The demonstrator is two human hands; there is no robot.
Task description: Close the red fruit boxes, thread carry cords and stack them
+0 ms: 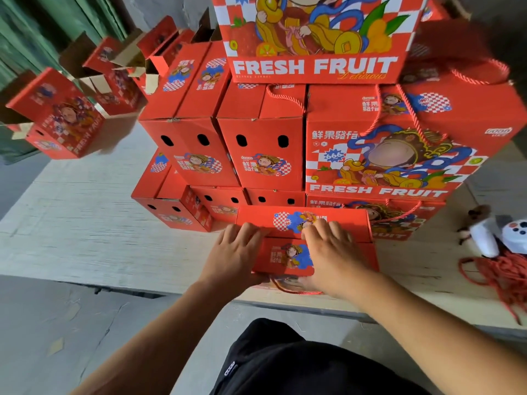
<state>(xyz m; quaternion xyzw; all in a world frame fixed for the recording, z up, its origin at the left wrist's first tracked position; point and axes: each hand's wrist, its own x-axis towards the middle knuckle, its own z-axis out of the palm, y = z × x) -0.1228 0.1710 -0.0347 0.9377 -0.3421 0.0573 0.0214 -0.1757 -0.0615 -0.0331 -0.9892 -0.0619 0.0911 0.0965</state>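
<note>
A red fruit box (288, 253) stands at the near edge of the pale wooden platform (85, 223), right in front of me. My left hand (236, 256) lies flat on the left end of its top flaps, fingers straight. My right hand (333, 255) presses the right half of the top with spread fingers. A red cord loop (288, 289) hangs from the box's near side below my hands. Behind it rises a stack of closed red boxes (265, 143), some with cords threaded, such as the big "FRESH FRUIT" box (399, 155).
Several open, unfolded red boxes (60, 115) sit at the back left on the platform. A bundle of loose red cords (504, 275) lies at the right, beside a white handheld device (484, 235). Grey concrete floor (71, 323) lies to my lower left.
</note>
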